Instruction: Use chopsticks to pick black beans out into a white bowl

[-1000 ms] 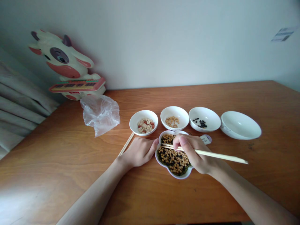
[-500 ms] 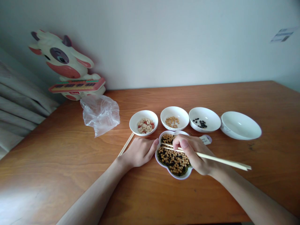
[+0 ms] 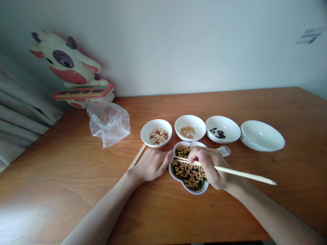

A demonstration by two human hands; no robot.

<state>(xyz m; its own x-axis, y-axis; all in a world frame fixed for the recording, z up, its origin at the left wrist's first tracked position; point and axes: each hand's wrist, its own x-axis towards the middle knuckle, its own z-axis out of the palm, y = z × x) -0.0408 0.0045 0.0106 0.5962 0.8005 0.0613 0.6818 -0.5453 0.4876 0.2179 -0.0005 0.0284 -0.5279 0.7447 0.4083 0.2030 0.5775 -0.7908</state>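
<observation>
A flower-shaped white dish (image 3: 172,173) full of mixed yellow, black and green beans sits at the near middle of the table. My right hand (image 3: 212,165) is closed on a pair of chopsticks (image 3: 242,173), their tips low over the beans. My left hand (image 3: 152,165) rests curled against the dish's left rim, thumb touching it; a second pair of chopsticks (image 3: 138,156) pokes out from under it. Behind stand small white bowls: one with peanuts and seeds (image 3: 156,132), one with yellow beans (image 3: 190,128), one with black beans (image 3: 223,129), one empty (image 3: 262,136).
A crumpled clear plastic bag (image 3: 109,123) lies at the back left. A cow-shaped toy keyboard (image 3: 74,75) leans on the wall behind it. A small white tag (image 3: 224,151) lies beside the dish. Grey fabric (image 3: 17,119) borders the wooden table's (image 3: 76,177) left edge.
My right hand has shifted slightly and the chopsticks' far ends have swung a little lower and to the right. The left hand has stayed put.
</observation>
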